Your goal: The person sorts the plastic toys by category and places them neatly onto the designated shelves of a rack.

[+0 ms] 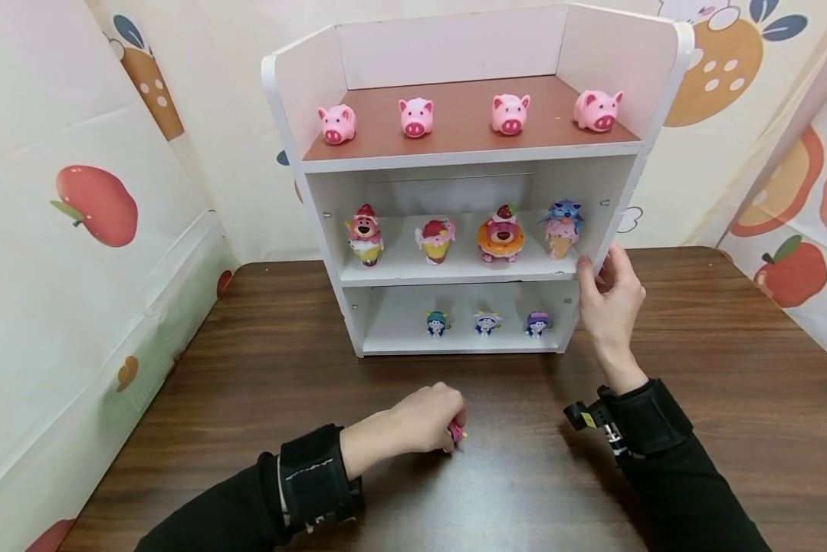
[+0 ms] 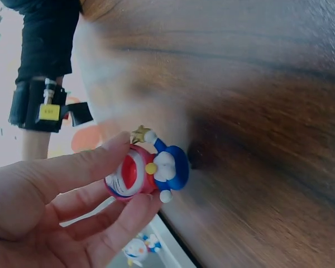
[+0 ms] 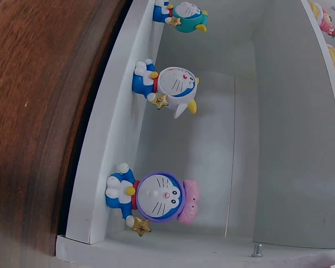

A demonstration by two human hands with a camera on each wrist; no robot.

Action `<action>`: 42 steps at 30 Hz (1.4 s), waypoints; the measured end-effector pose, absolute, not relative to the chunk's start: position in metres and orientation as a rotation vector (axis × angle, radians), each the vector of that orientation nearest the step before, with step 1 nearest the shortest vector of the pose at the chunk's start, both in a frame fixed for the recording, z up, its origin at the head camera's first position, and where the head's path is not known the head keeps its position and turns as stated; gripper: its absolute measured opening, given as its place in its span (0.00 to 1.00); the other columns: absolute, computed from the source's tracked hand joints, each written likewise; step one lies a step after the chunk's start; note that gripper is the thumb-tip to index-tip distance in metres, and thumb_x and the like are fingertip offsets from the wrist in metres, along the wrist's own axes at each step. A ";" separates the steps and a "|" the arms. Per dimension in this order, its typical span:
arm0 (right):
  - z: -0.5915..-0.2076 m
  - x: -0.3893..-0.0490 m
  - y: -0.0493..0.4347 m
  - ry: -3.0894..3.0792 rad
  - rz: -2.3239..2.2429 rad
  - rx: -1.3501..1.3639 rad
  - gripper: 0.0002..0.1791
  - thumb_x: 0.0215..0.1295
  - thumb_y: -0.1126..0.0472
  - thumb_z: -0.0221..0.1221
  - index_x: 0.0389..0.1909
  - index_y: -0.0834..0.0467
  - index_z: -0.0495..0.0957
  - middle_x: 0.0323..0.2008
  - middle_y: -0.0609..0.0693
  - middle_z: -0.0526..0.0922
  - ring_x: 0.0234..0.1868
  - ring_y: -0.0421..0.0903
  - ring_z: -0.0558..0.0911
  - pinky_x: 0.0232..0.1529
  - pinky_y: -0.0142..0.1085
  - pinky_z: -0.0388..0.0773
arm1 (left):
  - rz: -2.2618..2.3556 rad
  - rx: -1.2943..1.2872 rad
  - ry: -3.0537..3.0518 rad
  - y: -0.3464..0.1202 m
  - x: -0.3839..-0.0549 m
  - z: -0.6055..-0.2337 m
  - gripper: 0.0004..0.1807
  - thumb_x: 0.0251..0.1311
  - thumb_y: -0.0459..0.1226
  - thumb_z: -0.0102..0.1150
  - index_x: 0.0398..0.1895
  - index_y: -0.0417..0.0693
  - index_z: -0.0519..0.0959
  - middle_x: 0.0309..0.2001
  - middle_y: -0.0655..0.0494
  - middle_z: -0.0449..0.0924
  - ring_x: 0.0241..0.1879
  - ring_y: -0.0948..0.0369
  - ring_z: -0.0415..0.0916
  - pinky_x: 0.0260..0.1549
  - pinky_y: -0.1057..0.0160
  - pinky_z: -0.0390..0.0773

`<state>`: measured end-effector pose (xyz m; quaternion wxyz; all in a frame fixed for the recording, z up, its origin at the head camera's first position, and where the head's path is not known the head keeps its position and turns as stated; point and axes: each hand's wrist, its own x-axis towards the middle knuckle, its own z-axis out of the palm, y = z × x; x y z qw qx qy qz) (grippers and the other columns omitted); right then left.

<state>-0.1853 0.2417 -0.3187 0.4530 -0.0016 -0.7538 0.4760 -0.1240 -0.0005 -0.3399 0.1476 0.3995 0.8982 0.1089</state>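
Low over the tabletop, my left hand [image 1: 420, 418] pinches a small Doraemon figurine [image 2: 166, 166] between thumb and fingertips. It has a blue-and-white body, a red-pink head covering and a gold star; fingers hide part of its head. My right hand [image 1: 612, 307] grips the right side panel of a white shelf unit [image 1: 463, 280], thumb at the front edge by the middle board. On the bottom board stand three similar figurines: one with a teal hood [image 1: 437, 323], one with a white hood [image 3: 176, 84], and one with a purple hood and pink bow [image 3: 159, 196].
Several pink pig figures [image 1: 416, 117] line the brown top board. The middle board bears several dessert-themed figures, among them a bear in an orange ring [image 1: 500, 234] and a blue-topped ice cream cone [image 1: 562, 228]. The wooden table [image 1: 268, 368] extends in front; fruit-print sheets [image 1: 109, 307] cover the walls.
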 end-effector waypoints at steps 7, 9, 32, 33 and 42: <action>-0.319 -0.186 0.242 -1.849 1.190 0.000 0.19 0.59 0.64 0.53 0.52 0.56 0.73 0.46 0.53 0.78 0.42 0.46 0.79 0.36 0.30 0.76 | 0.635 1.145 2.593 -0.009 -0.136 -0.347 0.08 0.40 0.30 0.68 0.23 0.42 0.77 0.22 0.60 0.72 0.23 0.69 0.66 0.20 0.76 0.66; -0.320 -0.187 0.242 -1.848 1.194 0.000 0.19 0.59 0.64 0.53 0.52 0.56 0.73 0.47 0.53 0.78 0.42 0.46 0.79 0.36 0.30 0.76 | 0.720 1.122 2.587 -0.011 -0.139 -0.351 0.08 0.41 0.30 0.67 0.25 0.42 0.77 0.24 0.59 0.74 0.24 0.68 0.67 0.22 0.76 0.67; -0.321 -0.187 0.243 -1.858 1.191 -0.001 0.19 0.59 0.63 0.53 0.53 0.57 0.73 0.47 0.52 0.78 0.42 0.45 0.79 0.35 0.28 0.75 | 0.690 1.178 2.745 -0.025 -0.131 -0.358 0.08 0.43 0.30 0.66 0.27 0.40 0.77 0.27 0.57 0.72 0.26 0.67 0.68 0.25 0.75 0.69; -0.321 -0.187 0.243 -1.857 1.191 -0.001 0.19 0.59 0.63 0.53 0.53 0.57 0.73 0.47 0.52 0.78 0.42 0.45 0.79 0.35 0.28 0.75 | 0.686 1.179 2.758 -0.026 -0.130 -0.357 0.08 0.43 0.30 0.66 0.27 0.41 0.77 0.27 0.58 0.72 0.26 0.67 0.68 0.25 0.76 0.69; -0.321 -0.188 0.243 -1.852 1.189 -0.008 0.18 0.59 0.64 0.53 0.52 0.58 0.73 0.46 0.53 0.78 0.41 0.42 0.79 0.34 0.27 0.75 | 0.688 1.153 2.925 -0.035 -0.142 -0.354 0.06 0.44 0.29 0.63 0.28 0.39 0.78 0.28 0.55 0.73 0.27 0.64 0.71 0.26 0.71 0.72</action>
